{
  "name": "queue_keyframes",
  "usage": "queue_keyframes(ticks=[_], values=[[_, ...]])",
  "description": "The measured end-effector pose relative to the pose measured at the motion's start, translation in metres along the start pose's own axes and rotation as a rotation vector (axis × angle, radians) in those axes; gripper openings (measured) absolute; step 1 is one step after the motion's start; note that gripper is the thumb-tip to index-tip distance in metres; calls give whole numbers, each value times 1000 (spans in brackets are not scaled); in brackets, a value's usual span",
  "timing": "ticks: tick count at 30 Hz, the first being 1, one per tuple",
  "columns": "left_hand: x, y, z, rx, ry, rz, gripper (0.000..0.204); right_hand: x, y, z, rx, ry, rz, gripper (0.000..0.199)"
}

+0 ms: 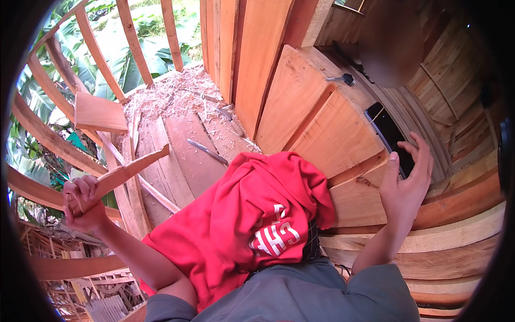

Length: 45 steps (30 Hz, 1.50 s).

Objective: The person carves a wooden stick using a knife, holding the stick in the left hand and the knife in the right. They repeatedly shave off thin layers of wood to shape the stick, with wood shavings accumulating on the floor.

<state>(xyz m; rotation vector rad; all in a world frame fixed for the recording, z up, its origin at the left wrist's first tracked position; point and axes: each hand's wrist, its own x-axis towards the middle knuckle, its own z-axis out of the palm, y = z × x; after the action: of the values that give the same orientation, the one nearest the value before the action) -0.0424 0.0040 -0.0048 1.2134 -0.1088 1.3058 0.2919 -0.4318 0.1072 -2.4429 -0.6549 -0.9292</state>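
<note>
My left hand (83,204) is closed around one end of a long, roughly shaped wooden piece (131,170). Its narrower end points up and to the right, over the plank floor. On the right, my right hand (410,169) reaches over the lower end of a dark phone (383,124) on a wooden ledge. Thumb and fingers are apart around the phone; whether they press on it I cannot tell. A red garment with white lettering (230,214) covers my lap between the arms.
Wood shavings (171,96) cover the far floor. A slim metal tool (208,151) lies on the planks. A wooden block (101,112) stands by the slatted railing (99,51). Keys (343,80) rest on the ledge, near another person (389,48) at upper right.
</note>
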Motion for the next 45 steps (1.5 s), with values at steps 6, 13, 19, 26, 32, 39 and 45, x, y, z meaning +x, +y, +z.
queue_keyframes(ticks=[6,13,19,26,32,39,45], values=[[0,1,6,36,-6,18,40,2,-4,-1,40,69,-32,45],[-1,2,-6,-50,-94,-15,37,4,2,3,153,175,-80,41],[-1,0,-7,-36,-89,3,37,3,0,4,191,204,-93,37],[-1,2,0,-5,-17,17,41,-4,-8,14,411,315,-181,28],[0,-7,4,-2,-11,13,41,-15,-98,70,904,-238,-317,10],[-2,-4,11,31,9,30,40,-21,-204,264,643,-1076,-588,29],[5,-10,9,35,10,39,41,-108,-190,436,132,-1487,-472,42]])
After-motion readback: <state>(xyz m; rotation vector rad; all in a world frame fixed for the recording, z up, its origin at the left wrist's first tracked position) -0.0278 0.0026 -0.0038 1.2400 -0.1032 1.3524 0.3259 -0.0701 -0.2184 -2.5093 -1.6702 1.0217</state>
